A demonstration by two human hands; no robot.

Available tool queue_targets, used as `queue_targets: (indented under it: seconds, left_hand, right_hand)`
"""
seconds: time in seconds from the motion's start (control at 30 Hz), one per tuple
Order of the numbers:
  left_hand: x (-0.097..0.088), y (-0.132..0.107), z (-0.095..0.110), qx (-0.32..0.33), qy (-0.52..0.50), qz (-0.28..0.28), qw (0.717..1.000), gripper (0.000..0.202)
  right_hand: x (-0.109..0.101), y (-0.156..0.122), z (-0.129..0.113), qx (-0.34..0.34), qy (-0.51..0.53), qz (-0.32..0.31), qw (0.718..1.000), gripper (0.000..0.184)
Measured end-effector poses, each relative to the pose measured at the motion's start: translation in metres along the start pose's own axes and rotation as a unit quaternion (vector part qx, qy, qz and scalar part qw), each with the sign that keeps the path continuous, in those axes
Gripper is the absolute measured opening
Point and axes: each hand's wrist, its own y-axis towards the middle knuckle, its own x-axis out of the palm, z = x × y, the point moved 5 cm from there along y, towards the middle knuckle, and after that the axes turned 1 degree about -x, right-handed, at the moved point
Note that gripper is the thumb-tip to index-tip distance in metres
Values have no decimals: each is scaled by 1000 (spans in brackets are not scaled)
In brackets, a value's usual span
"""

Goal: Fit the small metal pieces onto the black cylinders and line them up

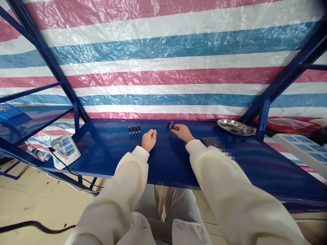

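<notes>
Several small dark cylinders (pixel 134 129) with pale ends stand upright in a row on the blue tabletop (pixel 163 163). To the right of that row, my left hand (pixel 149 140) is closed over the table with its fingers curled; whatever may be inside is hidden. My right hand (pixel 182 132) pinches at the far part of the table, its fingertips on a small dark cylinder with a clear or pale top (pixel 171 125). Just left of those fingertips stands another dark cylinder (pixel 168 125). More small pieces behind the right hand are partly covered by it.
A round metal dish (pixel 235 127) lies at the back right. Beside my right sleeve is a dark flat device (pixel 211 142), partly blurred out. White power strips sit at the left (pixel 65 151) and far right (pixel 304 146). A striped plastic sheet (pixel 163 78) hangs behind.
</notes>
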Motion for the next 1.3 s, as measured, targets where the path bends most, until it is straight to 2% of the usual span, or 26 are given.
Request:
queue_targets:
  seconds: [0.17,0.5,0.93,1.17,1.3]
  left_hand:
    - [1,0,0,-2,-5,-8,1000,31]
    - [2,-1,3,3,-4,-13,1000,32]
    - [3,-1,3,10,-2,-20,1000,33]
    - [4,-1,2,9,-1,-23,1000,32]
    - [4,-1,2,8,-1,-25,1000,33]
  right_hand:
    - [3,4,7,25,2,4,1000,13]
    - [22,14,1,41,-17,6,999,16]
    - [31,21,4,55,-47,-5,997,14]
    - [33,29,15,58,-46,-48,996,12]
    - [32,27,17,65,-50,-31,996,14]
